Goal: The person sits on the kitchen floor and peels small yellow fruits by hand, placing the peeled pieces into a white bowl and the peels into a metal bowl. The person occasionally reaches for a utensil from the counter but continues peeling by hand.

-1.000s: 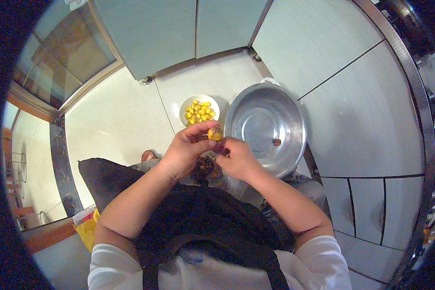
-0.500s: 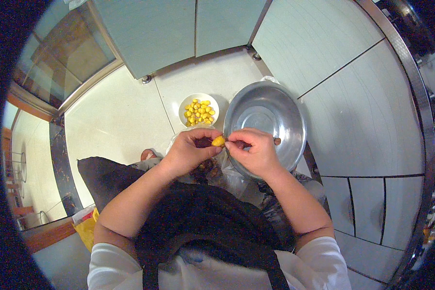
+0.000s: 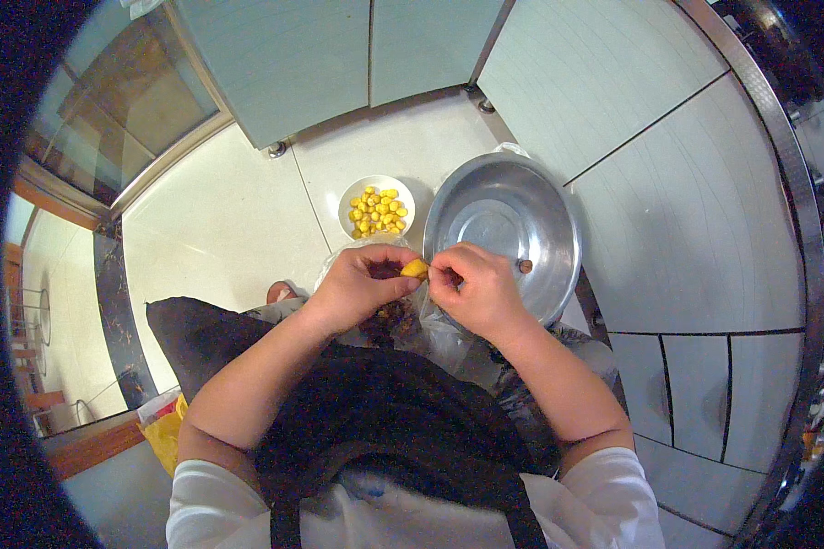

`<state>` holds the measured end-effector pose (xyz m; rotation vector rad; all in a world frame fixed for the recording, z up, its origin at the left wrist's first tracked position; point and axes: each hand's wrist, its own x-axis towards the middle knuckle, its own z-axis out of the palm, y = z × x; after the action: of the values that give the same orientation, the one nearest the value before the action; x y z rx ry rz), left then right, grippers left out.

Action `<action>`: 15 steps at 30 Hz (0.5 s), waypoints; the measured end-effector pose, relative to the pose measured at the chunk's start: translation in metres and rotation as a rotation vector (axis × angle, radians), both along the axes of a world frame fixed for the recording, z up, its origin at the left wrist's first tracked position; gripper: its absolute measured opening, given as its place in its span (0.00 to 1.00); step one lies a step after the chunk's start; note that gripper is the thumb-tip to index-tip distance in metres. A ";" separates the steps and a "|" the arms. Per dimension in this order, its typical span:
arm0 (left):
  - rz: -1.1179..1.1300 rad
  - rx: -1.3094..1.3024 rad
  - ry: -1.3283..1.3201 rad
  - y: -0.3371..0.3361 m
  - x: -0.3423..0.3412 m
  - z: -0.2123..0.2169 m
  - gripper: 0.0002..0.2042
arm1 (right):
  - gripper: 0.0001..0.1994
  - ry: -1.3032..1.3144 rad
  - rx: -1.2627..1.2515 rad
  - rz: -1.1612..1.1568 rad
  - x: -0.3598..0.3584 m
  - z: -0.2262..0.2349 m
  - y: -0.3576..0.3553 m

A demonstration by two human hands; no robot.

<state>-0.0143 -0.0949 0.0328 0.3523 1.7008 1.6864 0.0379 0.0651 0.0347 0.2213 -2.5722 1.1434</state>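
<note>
Two hands met at the middle of the view, fingers (image 3: 389, 274) of the left hand (image 3: 357, 288) pinching a small yellow kernel (image 3: 415, 268) while the right hand (image 3: 476, 293) pressed thumb and forefinger together on its far side, at three o'clock of it. Below the hands lay a clear plastic bag (image 3: 439, 334) with dark pieces inside. At twelve o'clock from the kernel stood a white bowl (image 3: 350, 197) of yellow kernels on the pale floor (image 3: 220, 229). At two o'clock sat a large steel basin (image 3: 504, 229), a single brown nut (image 3: 525, 266) near its rim.
</note>
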 end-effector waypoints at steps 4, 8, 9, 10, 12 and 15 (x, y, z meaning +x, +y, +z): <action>0.000 0.063 -0.042 0.000 0.000 -0.005 0.11 | 0.03 -0.096 -0.101 -0.028 0.002 0.002 0.000; -0.012 0.089 -0.113 -0.001 -0.001 -0.004 0.13 | 0.02 -0.204 -0.272 -0.031 0.001 0.000 0.002; -0.019 0.116 -0.135 -0.001 -0.002 -0.006 0.13 | 0.01 -0.235 -0.304 -0.026 0.001 -0.001 0.003; -0.025 0.142 -0.157 -0.002 -0.002 -0.007 0.14 | 0.01 -0.266 -0.335 -0.020 0.001 -0.003 0.005; -0.035 0.149 -0.156 -0.002 -0.001 -0.001 0.14 | 0.01 -0.316 -0.393 -0.019 0.000 -0.006 0.009; -0.028 0.240 -0.235 -0.002 0.000 -0.001 0.14 | 0.02 -0.374 -0.453 -0.044 -0.003 -0.011 0.016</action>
<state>-0.0142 -0.0973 0.0314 0.2743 1.3225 1.8378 0.0354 0.0809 0.0237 -0.1691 -2.5022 1.8526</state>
